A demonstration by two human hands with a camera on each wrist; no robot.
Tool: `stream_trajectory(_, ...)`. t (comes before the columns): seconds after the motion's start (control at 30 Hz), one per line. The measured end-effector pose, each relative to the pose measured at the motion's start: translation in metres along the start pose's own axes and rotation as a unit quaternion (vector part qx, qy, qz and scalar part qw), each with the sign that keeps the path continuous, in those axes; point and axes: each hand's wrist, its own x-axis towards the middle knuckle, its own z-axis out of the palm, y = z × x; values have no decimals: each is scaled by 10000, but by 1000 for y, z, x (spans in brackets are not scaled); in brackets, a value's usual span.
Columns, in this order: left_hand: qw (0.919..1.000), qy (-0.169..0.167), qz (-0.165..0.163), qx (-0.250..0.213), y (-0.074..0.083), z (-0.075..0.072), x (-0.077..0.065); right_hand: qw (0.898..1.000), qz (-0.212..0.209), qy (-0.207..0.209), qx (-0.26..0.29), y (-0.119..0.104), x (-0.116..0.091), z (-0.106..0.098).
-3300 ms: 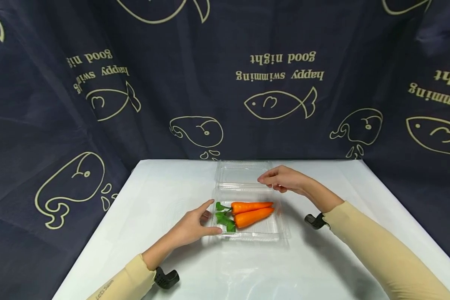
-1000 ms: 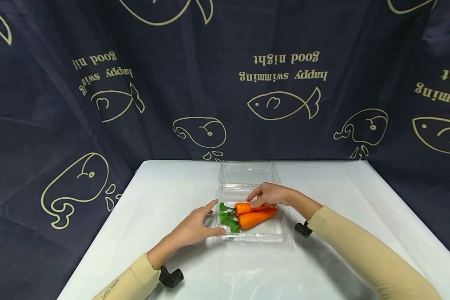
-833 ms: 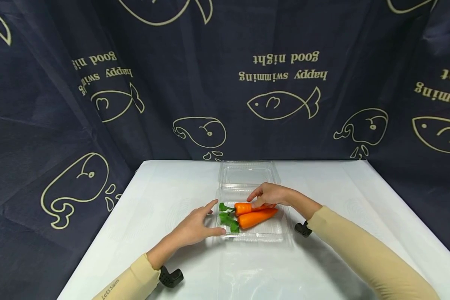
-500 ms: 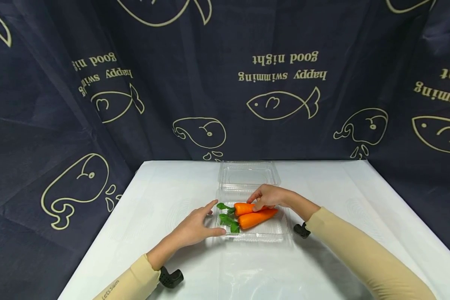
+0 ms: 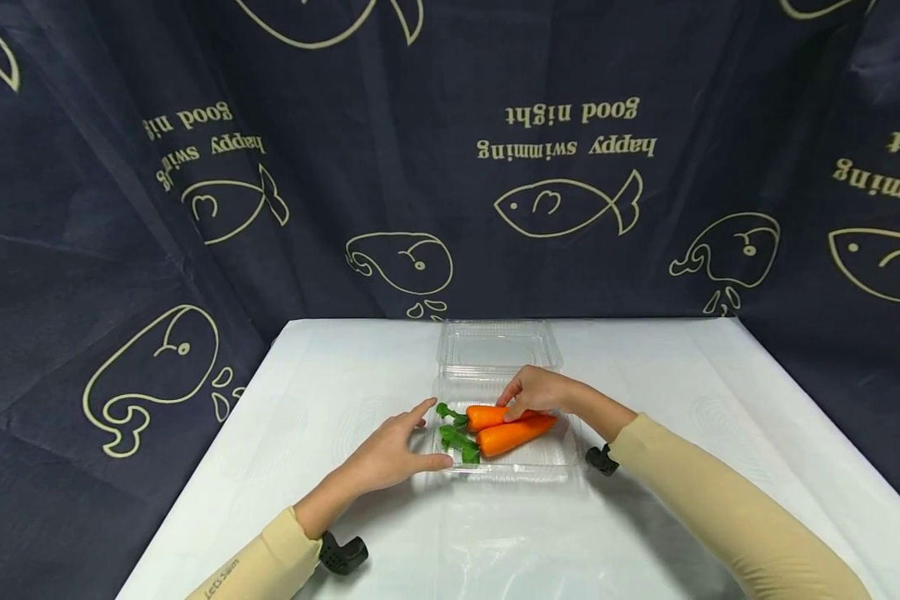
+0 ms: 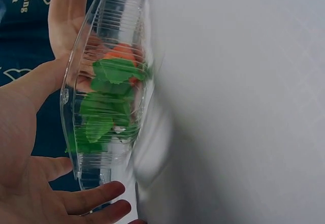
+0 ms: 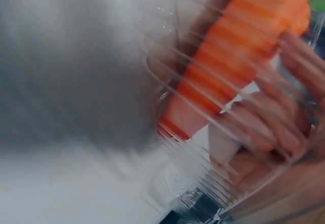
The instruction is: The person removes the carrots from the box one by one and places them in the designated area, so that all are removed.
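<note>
Two orange carrots with green leafy tops lie side by side in the base of a clear plastic clamshell box [image 5: 525, 468]. My right hand [image 5: 536, 390] reaches in from the right and pinches the far carrot [image 5: 484, 417] between thumb and fingers. The near carrot [image 5: 516, 436] lies against it, untouched by the left hand. My left hand [image 5: 390, 450] is spread at the box's left end, thumb at the front corner, fingers toward the back corner. In the left wrist view, green leaves [image 6: 106, 107] show through the ribbed wall. The right wrist view is blurred; an orange carrot [image 7: 223, 56] shows through plastic.
The box's hinged lid [image 5: 498, 348] lies folded back behind the base, near the table's far edge. A white cover lies on the table [image 5: 307, 375]. A dark curtain with fish prints [image 5: 450, 167] hangs behind and to both sides.
My right hand has come down from above the lid into the base and taken hold of the far carrot, which has shifted slightly left. My left hand has stayed at the box's left end.
</note>
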Motion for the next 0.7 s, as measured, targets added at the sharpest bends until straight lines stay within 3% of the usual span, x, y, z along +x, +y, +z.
stream_trajectory(0.2,10000,13,7,-2,1,0,0,9994,-24,235,-255,0,3,3)
stream_trajectory(0.7,10000,9,3,-57,1,0,0,9996,84,250,-57,3,7,8)
